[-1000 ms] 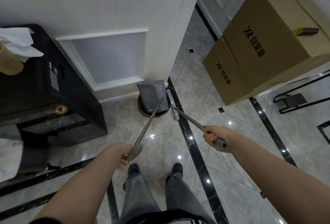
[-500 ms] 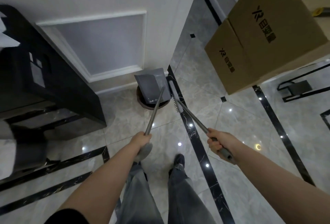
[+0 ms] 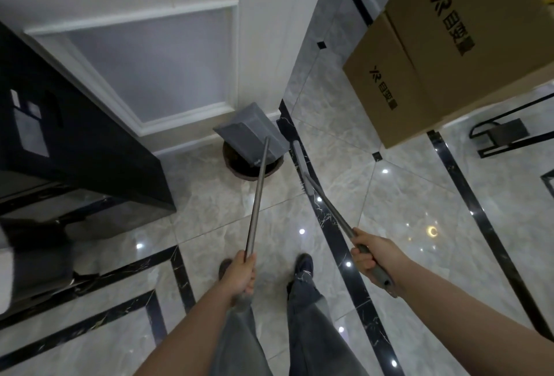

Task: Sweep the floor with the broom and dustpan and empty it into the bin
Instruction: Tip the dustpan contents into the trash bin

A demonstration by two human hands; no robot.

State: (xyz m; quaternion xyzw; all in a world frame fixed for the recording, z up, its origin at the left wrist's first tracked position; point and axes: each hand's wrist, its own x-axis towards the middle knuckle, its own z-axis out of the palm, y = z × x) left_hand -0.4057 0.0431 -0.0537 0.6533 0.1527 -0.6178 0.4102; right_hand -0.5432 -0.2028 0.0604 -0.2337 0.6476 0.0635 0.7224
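A grey dustpan (image 3: 251, 133) on a long metal handle is tipped over a small round dark bin (image 3: 239, 166) that stands on the floor against the white wall. My left hand (image 3: 239, 275) grips the lower end of the dustpan handle. My right hand (image 3: 370, 252) grips the grey broom handle. The broom head (image 3: 301, 166) hangs just right of the bin, bristles down, above the black floor stripe. Most of the bin's opening is hidden by the dustpan.
A black cabinet (image 3: 75, 142) stands at the left. Two stacked cardboard boxes (image 3: 419, 70) sit at the upper right, beside a black metal frame (image 3: 503, 136). My feet (image 3: 302, 264) are on the glossy marble floor below the handles.
The view has moved closer and tilted down. My left hand has slid down the dustpan handle and drawn back toward me, raising the handle steeper. The dustpan stays tipped over the bin.
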